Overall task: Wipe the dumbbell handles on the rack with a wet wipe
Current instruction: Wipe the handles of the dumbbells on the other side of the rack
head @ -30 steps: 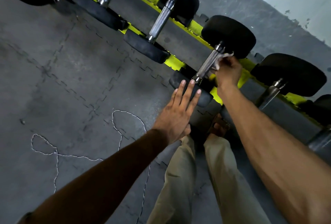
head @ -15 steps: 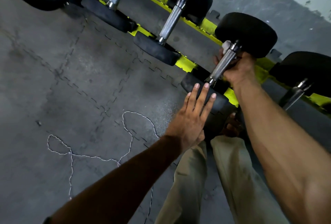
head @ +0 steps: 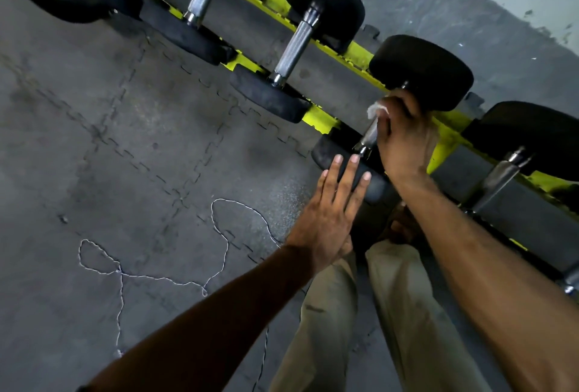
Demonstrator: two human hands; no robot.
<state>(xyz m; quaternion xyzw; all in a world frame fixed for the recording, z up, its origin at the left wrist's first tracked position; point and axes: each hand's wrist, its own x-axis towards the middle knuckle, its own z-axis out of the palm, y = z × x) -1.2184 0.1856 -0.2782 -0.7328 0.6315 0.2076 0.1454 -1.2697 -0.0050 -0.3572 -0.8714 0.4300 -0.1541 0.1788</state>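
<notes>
two hands: left hand [head: 329, 219] flat on the dumbbell head [head: 322, 153], right hand [head: 404, 138] apparently gripping wet wipe [head: 376, 109] round handle [head: 371, 133]; hard scrubbing could roll it.

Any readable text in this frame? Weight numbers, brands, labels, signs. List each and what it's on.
No readable text in this frame.
dumbbell heads: plain black, no numbers show.
rack: bare yellow, no label shows.
wipe: white, no print shows; mostly hidden in the right hand.
</notes>
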